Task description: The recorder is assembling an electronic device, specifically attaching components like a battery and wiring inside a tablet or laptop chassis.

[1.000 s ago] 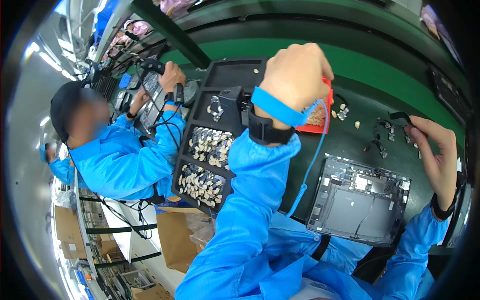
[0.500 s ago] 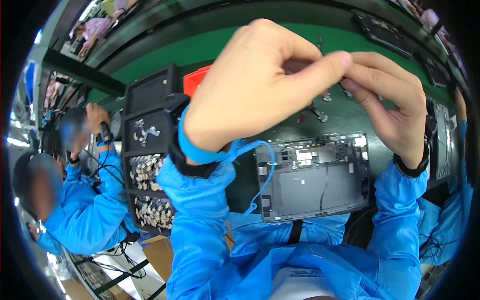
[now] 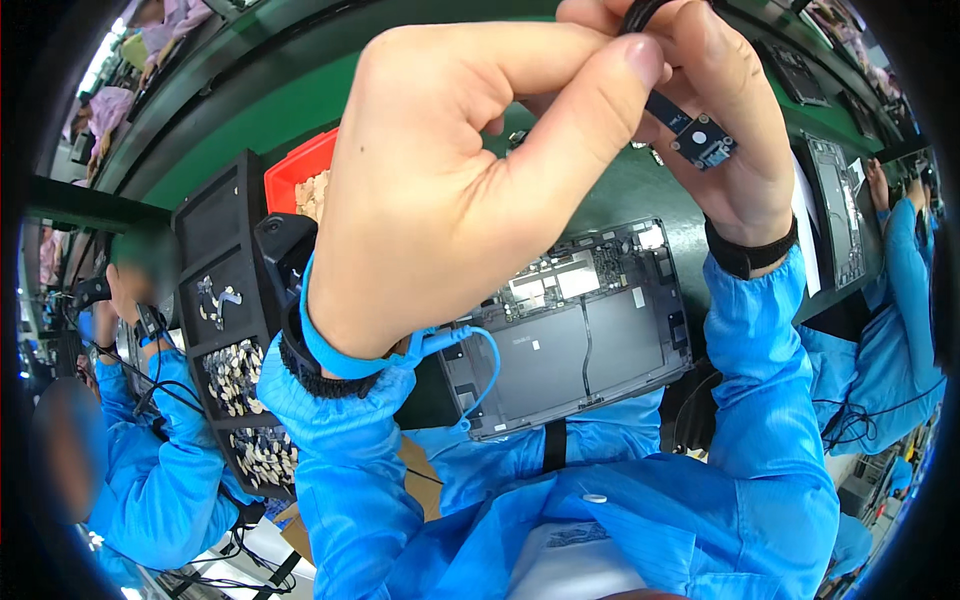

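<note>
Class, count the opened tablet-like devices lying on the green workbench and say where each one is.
2. One opened device lies below the person's raised hands, in front of their chest. A second device lies farther right, before a co-worker's sleeve. The hands may hide others.

Matt blue cloth sleeves (image 3: 340,470), a glossy blue plastic wrist strap (image 3: 330,345), a small dark module (image 3: 702,140) with a shiny lens on a matt black flex strip, a dull grey metal-and-plastic chassis (image 3: 575,335), matt black plastic tray (image 3: 225,330), smooth green belt (image 3: 270,110).
</note>
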Available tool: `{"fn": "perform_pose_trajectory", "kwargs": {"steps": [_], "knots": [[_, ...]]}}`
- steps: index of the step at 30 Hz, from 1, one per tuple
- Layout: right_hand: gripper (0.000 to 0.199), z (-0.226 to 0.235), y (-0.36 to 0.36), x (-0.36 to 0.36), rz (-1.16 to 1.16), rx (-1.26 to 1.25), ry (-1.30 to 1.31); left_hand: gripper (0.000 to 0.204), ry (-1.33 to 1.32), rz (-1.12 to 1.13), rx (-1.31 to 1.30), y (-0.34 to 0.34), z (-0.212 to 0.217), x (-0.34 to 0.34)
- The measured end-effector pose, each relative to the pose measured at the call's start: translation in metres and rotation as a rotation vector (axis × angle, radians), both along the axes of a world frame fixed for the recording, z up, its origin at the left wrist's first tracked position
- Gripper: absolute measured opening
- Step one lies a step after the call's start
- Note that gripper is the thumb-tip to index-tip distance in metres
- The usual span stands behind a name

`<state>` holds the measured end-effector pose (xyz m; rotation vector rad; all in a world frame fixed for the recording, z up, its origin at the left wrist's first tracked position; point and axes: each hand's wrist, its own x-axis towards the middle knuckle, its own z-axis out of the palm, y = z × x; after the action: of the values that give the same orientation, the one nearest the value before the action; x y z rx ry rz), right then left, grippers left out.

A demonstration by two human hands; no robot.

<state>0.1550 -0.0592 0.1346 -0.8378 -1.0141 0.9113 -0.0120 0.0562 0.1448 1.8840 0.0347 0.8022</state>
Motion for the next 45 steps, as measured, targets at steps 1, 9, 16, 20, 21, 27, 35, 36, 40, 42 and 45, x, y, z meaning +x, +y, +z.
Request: {"fn": "perform_pose_trajectory", "kwargs": {"steps": [1,9,16,20,21,27,35,36,40,42,45], "knots": [[0.039,0.001,-0.002,0.001,-0.005,-0.001,-0.002,0.028,0.039,-0.002,0.029,-0.001,0.000,0.000],[0.035,-0.004,-0.057,0.032,-0.197,0.446,-0.160,0.026,0.025,0.135,0.562,-0.001,-0.012,0.015],[0.026,-0.094,-0.140,-0.036,-0.745,-0.352,-0.078,0.015,0.106,-0.209,0.908,-0.018,-0.100,0.038],[0.023,-0.114,-0.155,-0.057,-0.689,-0.431,0.084,0.033,0.071,-0.372,0.871,-0.025,-0.128,0.034],[0.023,-0.107,-0.152,-0.060,-0.690,-0.419,0.087,0.033,0.070,-0.373,0.883,-0.026,-0.130,0.034],[0.019,-0.108,-0.133,-0.060,-0.587,-0.504,0.002,0.024,0.014,-0.314,0.836,-0.028,-0.134,0.030],[0.017,-0.117,-0.126,-0.056,-0.718,-0.552,-0.039,0.019,-0.049,-0.271,0.897,-0.033,-0.143,0.035],[0.017,-0.117,-0.125,-0.054,-0.742,-0.565,-0.119,0.017,-0.056,-0.271,0.887,-0.031,-0.147,0.038],[0.018,-0.096,-0.119,-0.063,-0.770,-0.572,-0.319,0.017,-0.053,-0.222,0.957,-0.029,-0.133,0.028],[0.019,-0.110,-0.106,-0.054,-0.745,-0.646,-0.223,0.021,0.001,-0.237,0.853,-0.017,-0.148,0.033],[0.020,-0.109,-0.114,-0.055,-0.754,-0.676,-0.215,0.024,-0.004,-0.236,0.833,-0.023,-0.146,0.033]]}}
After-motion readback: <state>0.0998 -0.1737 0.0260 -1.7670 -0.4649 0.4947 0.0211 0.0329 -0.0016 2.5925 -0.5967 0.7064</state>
